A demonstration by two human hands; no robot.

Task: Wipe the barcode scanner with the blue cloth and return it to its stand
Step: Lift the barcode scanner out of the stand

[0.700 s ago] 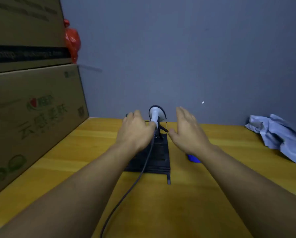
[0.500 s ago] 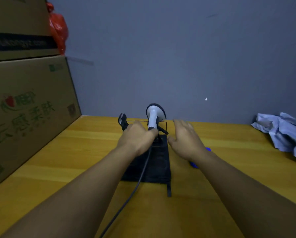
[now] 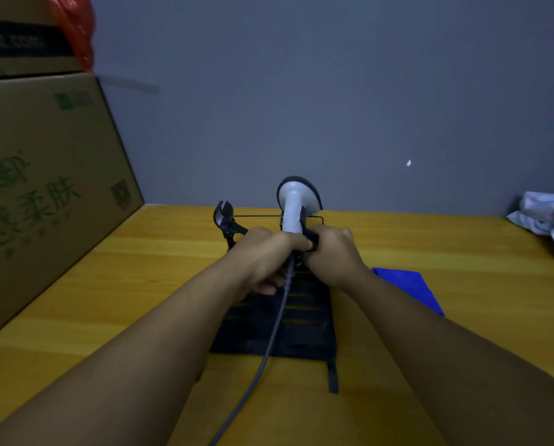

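A white barcode scanner (image 3: 293, 204) with a dark head stands upright in its black stand (image 3: 278, 326) at the middle of the yellow table. My left hand (image 3: 262, 255) is wrapped around the scanner's lower handle, where the grey cable (image 3: 269, 342) comes out. My right hand (image 3: 333, 252) grips the black holder part of the stand right beside the handle. The blue cloth (image 3: 407, 288) lies flat on the table just right of the stand, partly hidden by my right forearm.
Stacked cardboard boxes (image 3: 44, 188) line the left side, with a red plastic bag (image 3: 74, 27) on top. A crumpled pale cloth (image 3: 549, 223) lies at the far right. A black clip (image 3: 225, 220) stands left of the scanner. The grey wall is close behind.
Both hands have closed in: the left now grips the scanner handle and the right, which was open beside it, now holds the stand's holder. The camera has moved nearer.
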